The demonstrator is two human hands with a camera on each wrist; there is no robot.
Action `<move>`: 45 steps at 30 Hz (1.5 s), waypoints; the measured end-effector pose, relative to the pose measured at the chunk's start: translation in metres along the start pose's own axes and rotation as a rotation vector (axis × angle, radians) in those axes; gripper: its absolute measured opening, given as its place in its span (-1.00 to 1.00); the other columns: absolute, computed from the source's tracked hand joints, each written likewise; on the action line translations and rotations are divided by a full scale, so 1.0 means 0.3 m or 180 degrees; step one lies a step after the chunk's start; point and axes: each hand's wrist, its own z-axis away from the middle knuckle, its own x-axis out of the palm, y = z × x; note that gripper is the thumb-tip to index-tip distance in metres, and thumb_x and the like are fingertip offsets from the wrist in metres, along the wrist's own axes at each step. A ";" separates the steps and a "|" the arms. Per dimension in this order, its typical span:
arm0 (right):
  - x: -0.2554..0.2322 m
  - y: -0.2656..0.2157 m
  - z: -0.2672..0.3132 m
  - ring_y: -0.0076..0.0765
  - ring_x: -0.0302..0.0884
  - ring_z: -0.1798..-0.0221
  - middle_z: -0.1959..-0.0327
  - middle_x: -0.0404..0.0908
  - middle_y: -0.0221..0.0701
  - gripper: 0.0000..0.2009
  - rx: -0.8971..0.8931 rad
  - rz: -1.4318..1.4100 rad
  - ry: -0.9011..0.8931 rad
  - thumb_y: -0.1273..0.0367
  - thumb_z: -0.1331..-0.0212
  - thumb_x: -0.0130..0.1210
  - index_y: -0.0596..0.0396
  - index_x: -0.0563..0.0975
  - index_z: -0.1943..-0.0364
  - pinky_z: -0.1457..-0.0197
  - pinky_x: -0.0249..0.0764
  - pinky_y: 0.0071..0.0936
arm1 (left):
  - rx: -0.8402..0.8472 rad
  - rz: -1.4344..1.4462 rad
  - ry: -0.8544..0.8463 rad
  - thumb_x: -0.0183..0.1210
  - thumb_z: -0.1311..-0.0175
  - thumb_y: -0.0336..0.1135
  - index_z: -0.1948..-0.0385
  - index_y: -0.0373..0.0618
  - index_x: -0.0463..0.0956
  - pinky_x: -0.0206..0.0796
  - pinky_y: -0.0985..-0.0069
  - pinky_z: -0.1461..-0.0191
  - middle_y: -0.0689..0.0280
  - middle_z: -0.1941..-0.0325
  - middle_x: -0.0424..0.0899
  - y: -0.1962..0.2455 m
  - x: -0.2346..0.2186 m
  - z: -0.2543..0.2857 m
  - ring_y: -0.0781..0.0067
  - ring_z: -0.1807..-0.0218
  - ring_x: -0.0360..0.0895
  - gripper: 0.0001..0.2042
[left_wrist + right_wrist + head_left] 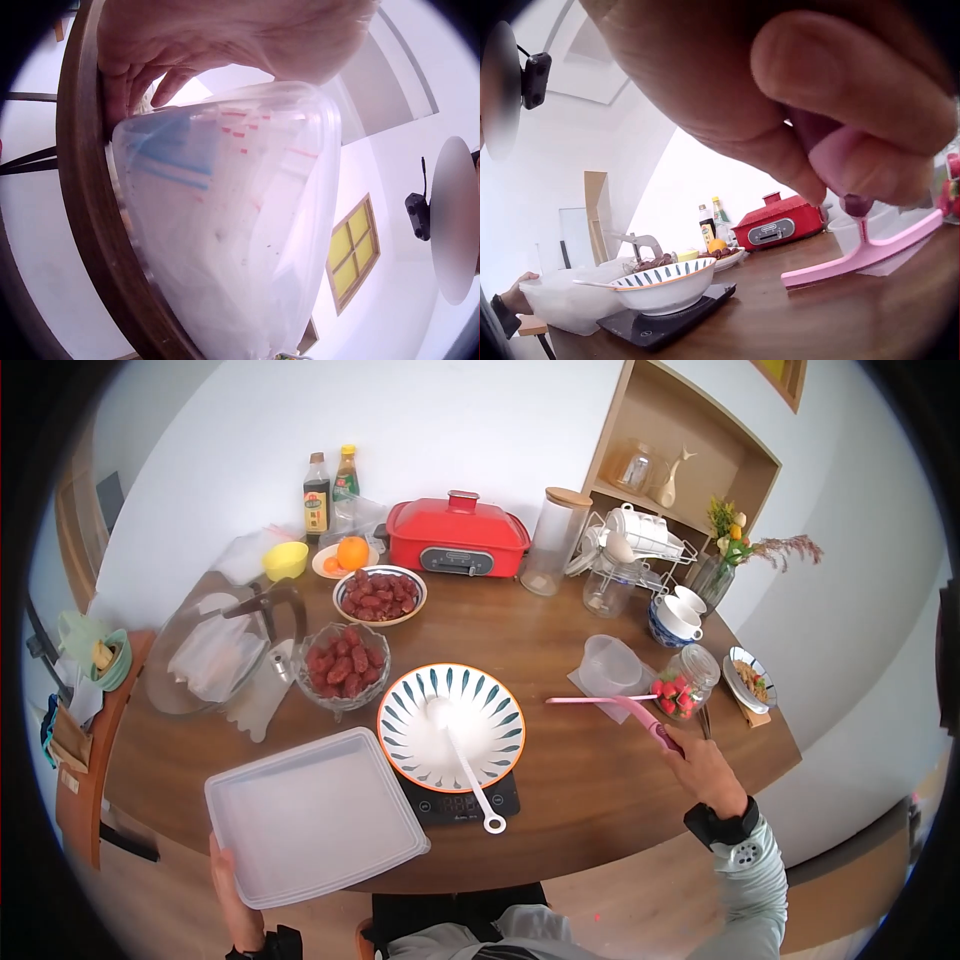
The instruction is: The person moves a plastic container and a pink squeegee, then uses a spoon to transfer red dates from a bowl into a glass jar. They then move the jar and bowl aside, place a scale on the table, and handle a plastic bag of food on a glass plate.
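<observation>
My left hand (232, 895) grips the left edge of a translucent, flat plastic box (318, 815) at the table's front left. In the left wrist view, blue and red markings show through the box (240, 217). My right hand (708, 770) has its fingers curled round the handle of a pink squeegee (650, 726). The squeegee's long blade (862, 259) is low over the tabletop, right of the scale. A glass jar of strawberries (684, 685) stands just beyond that hand. Between the hands, a patterned bowl (405, 725) with a white spoon (468, 772) sits on a black kitchen scale (455, 806).
A glass bowl of dates (345, 668) and a plate of dates (380, 597) stand behind the box. Farther back are a red electric cooker (455, 538) and a tall lidded jar (555, 545). A clear plastic tub (610, 665) stands beyond the squeegee.
</observation>
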 end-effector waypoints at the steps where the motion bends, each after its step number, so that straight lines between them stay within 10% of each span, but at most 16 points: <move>1: -0.001 -0.005 -0.006 0.25 0.49 0.31 0.44 0.53 0.06 -0.69 0.0029 -0.0008 -0.0042 0.28 -0.14 -0.05 0.11 0.45 0.08 0.22 0.38 0.04 | 0.0003 0.0003 -0.0005 -0.12 -0.24 0.04 -0.10 -0.24 0.23 0.14 0.50 -0.11 0.24 -0.01 0.38 0.001 0.003 0.001 0.42 -0.06 0.32 -0.45; 12: 0.183 0.092 -0.294 0.16 0.54 0.25 0.38 0.58 0.03 -0.68 0.0491 0.0710 0.0469 0.28 -0.11 -0.04 0.14 0.46 0.10 0.17 0.43 0.02 | 0.0052 -0.0006 -0.0132 -0.10 -0.25 0.07 -0.12 -0.27 0.22 0.09 0.47 -0.18 0.21 -0.07 0.36 -0.006 -0.012 0.006 0.39 -0.11 0.28 -0.42; 22: -0.029 -0.152 -0.158 0.22 0.49 0.22 0.35 0.54 0.05 -0.68 -0.0241 -0.0328 0.0755 0.28 -0.10 0.00 0.13 0.48 0.09 0.19 0.39 -0.01 | -0.0046 -0.0067 -0.0063 -0.09 -0.25 0.07 -0.13 -0.27 0.21 0.09 0.48 -0.18 0.21 -0.08 0.35 0.008 -0.002 0.004 0.39 -0.12 0.29 -0.41; 30: 0.305 -0.129 -0.528 0.19 0.52 0.25 0.36 0.57 0.03 -0.62 -0.0484 -0.0051 0.0582 0.26 -0.13 -0.02 0.01 0.40 -0.05 0.16 0.42 0.03 | 0.0016 -0.0153 -0.0012 -0.09 -0.27 0.09 -0.10 -0.27 0.24 0.10 0.49 -0.17 0.22 -0.05 0.37 -0.007 -0.021 0.002 0.40 -0.10 0.30 -0.43; 45: 0.410 -0.052 -0.688 0.19 0.52 0.20 0.29 0.58 -0.01 -0.61 -0.0033 0.0065 0.0455 0.21 -0.16 -0.06 -0.03 0.38 -0.07 0.11 0.42 0.03 | -0.0164 -0.0101 0.0105 -0.06 -0.19 0.11 -0.13 -0.25 0.20 0.08 0.46 -0.20 0.21 -0.10 0.35 0.000 -0.003 0.002 0.37 -0.14 0.28 -0.37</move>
